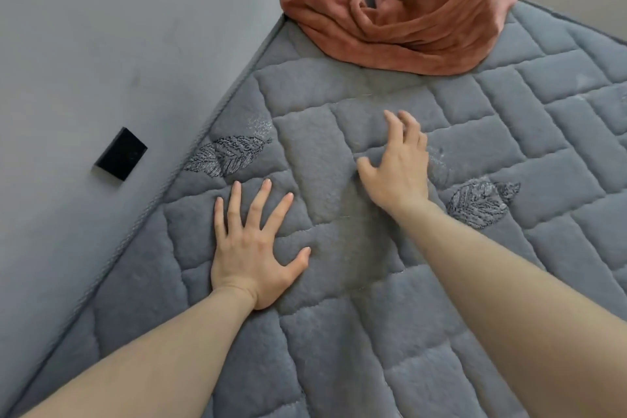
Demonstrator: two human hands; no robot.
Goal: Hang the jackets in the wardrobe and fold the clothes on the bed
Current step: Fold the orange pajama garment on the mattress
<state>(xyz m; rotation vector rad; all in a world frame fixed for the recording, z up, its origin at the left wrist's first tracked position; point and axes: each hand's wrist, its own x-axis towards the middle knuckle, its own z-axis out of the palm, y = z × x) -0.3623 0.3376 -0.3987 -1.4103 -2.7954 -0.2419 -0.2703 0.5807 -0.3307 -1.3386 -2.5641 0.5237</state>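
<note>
At nine o'clock a small black block sits on the grey wall, just off the bed's corded edge. My left hand lies flat on the bed at about seven o'clock, palm down, fingers straight and spread wide, thumb out toward the middle; this grip is apart and holds nothing. A stitched leaf shows on the quilting just beyond its fingertips, toward ten o'clock. My right hand is near the centre, fingers loosely bent and apart, tips at or just above the quilted cover; I cannot tell whether they touch it. It holds nothing either. A second leaf lies at three o'clock of that wrist. The clothes, a rumpled rust-orange heap with a paler pink piece in it, lie unfolded at twelve to one o'clock by the bed's far edge, well apart from both hands.
</note>
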